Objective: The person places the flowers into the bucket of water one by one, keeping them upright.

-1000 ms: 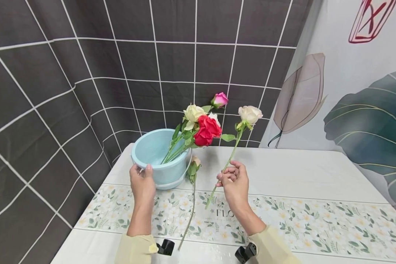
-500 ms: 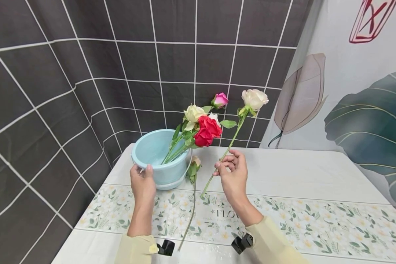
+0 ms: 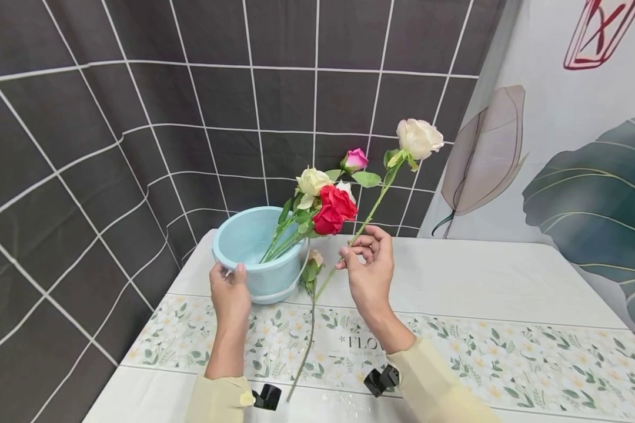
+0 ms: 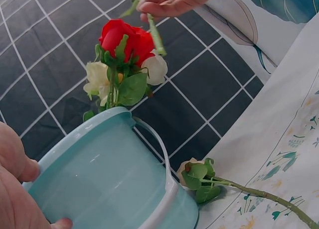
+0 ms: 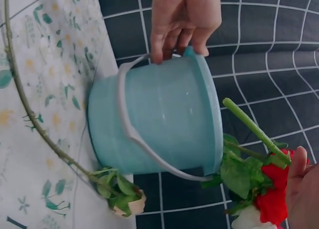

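My left hand (image 3: 231, 299) grips the near rim of a light blue bucket (image 3: 275, 281), thumb on the rim. In my right hand (image 3: 371, 273) a cream-white rose (image 3: 420, 138) is pinched by its green stem. That rose tilts to the upper right, its bloom above the others and its stem end low beside the bucket. Inside the bucket lean a red rose (image 3: 334, 210), a pale yellow rose (image 3: 312, 182), a pink rose (image 3: 355, 160) and a white bloom (image 4: 154, 69). A peach rose (image 5: 128, 201) lies on the table beside the bucket, its long stem toward me.
The bucket's white handle (image 5: 125, 112) hangs down its side. A white table cover (image 3: 487, 270) with a floral band lies beneath everything. Behind stands a dark cloth with a white grid (image 3: 280, 100); a leaf-printed curtain (image 3: 550, 235) hangs to the right.
My right hand has raised the cream-white rose and moved slightly left, bringing its stem end up and closer to the bucket. My left hand stays on the rim.
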